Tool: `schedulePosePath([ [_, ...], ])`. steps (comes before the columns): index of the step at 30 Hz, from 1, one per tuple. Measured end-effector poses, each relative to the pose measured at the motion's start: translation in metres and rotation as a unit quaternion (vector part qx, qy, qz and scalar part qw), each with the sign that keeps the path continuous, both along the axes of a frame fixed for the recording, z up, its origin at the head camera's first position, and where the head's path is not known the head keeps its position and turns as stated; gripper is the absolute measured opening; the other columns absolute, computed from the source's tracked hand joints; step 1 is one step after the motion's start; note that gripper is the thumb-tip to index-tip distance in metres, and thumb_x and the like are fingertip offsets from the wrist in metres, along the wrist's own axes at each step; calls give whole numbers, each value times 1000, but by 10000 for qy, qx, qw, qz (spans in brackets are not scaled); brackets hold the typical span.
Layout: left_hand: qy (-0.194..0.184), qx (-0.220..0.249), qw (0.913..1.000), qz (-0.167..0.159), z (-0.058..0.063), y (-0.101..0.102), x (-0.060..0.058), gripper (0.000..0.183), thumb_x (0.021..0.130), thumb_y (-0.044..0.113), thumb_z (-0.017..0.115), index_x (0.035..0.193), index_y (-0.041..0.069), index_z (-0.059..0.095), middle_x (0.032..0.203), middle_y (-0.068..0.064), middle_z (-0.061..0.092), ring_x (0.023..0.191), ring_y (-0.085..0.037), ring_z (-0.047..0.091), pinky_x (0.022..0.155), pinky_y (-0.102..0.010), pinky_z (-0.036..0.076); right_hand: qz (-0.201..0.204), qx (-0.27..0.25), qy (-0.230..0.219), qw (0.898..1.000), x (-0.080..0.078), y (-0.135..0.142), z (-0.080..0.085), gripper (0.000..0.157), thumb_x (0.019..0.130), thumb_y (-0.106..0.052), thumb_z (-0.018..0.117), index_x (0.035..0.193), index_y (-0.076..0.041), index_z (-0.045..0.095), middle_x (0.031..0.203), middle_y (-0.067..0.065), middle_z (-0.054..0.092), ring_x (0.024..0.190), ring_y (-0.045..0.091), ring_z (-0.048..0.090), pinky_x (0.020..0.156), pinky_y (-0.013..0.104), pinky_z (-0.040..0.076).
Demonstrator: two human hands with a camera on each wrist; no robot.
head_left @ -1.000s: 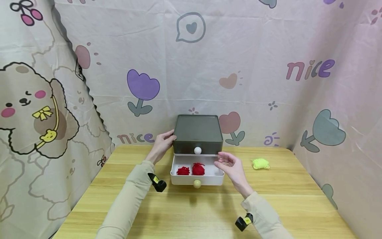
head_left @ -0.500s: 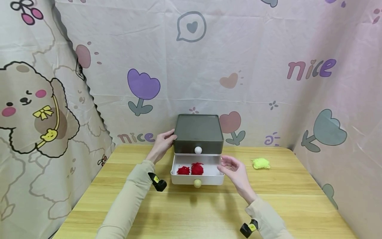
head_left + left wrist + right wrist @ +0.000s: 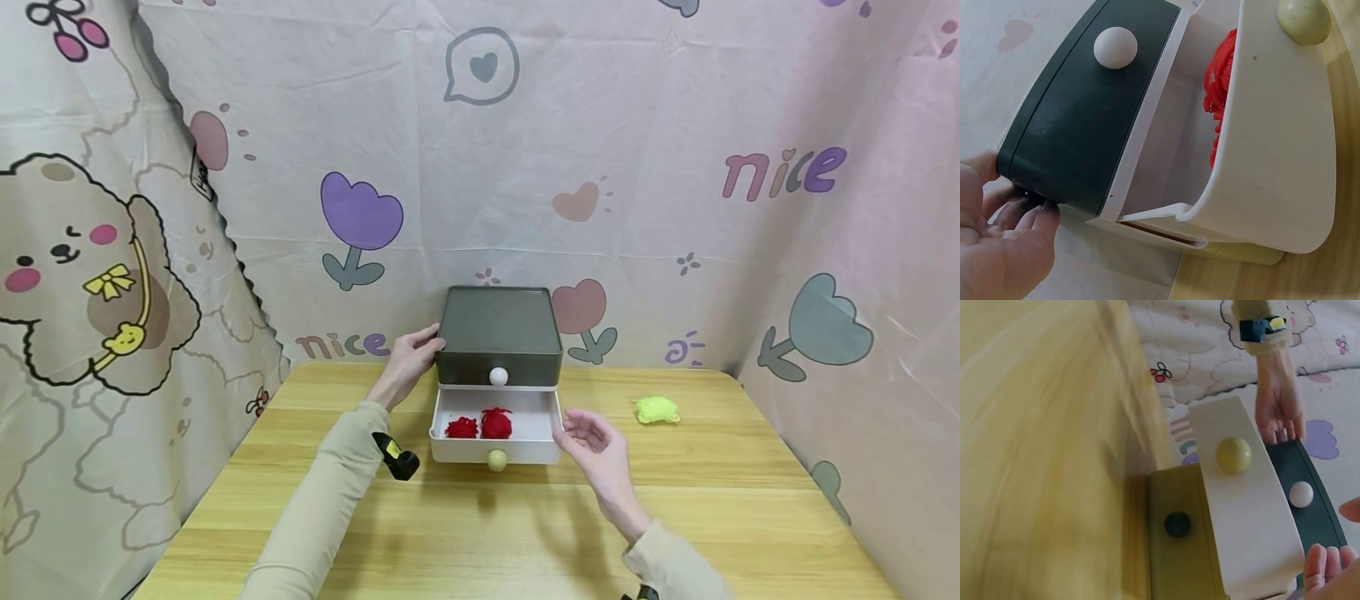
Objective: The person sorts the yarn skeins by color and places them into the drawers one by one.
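The left hand (image 3: 407, 367) grips the dark drawer box (image 3: 498, 321). The right hand (image 3: 600, 454), thumb and fingers parted, is just beside the white drawer (image 3: 528, 452); red yarn (image 3: 496, 424) lies between both hands.

Head: bright | soft shadows (image 3: 577, 529) on table (image 3: 442, 542) | right wrist: table blurred

A person's left arm (image 3: 322, 500) stretched forward, left hand (image 3: 407, 360) gripping, thumb opposite curved fingers (image 3: 1040, 226); the right arm (image 3: 678, 567) slanted inward, right hand (image 3: 600, 450) loosely bent, thumb apart from the fingertips.
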State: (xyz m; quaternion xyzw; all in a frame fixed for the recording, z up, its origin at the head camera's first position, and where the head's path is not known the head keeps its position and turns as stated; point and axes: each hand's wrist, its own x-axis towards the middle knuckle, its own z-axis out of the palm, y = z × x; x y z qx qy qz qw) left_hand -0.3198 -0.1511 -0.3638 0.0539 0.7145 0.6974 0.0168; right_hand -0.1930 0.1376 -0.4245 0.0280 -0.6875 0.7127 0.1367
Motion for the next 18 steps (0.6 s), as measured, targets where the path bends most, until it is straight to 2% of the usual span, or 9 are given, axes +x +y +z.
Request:
schedulePosePath([
  [3,9,-2,10000,-4,0,0,0,57,102,7,50,155,0,33,166,-17,25,142,-25,34,124,-46,27,-129,-32,3,9999,5,-2,-3,37,79,9,74,113,13,61,89,-3,69,82,6,65,79,17,56],
  [6,-4,-5,10000,-5,0,0,0,56,102,7,50,155,1,33,166,-17,25,139,-25,37,124,-46,27,-214,-46,8,9998,9,-6,-10,33,79,9,76,110,12,63,85,-6,69,79,6,65,77,17,57],
  [12,-7,-6,10000,2,1,0,1,56,102,8,50,156,2,33,166,-16,26,128,-21,41,124,-44,29,-2,-67,305,9995,13,-15,-26,31,80,11,75,108,17,62,82,-9,72,73,4,68,69,19,59],
  [15,-5,-13,10000,-2,1,0,0,56,102,8,50,156,2,33,166,-17,26,126,-21,42,124,-44,29,248,-67,416,9988,13,-19,-33,29,80,11,74,106,17,62,84,-4,75,72,5,69,67,21,61],
  [18,-5,-18,10000,-6,1,0,1,56,102,8,50,156,1,32,166,-17,26,127,-21,41,124,-44,29,452,-2,441,9980,13,-23,-39,28,80,10,74,105,17,63,86,9,76,72,5,70,68,23,62],
])
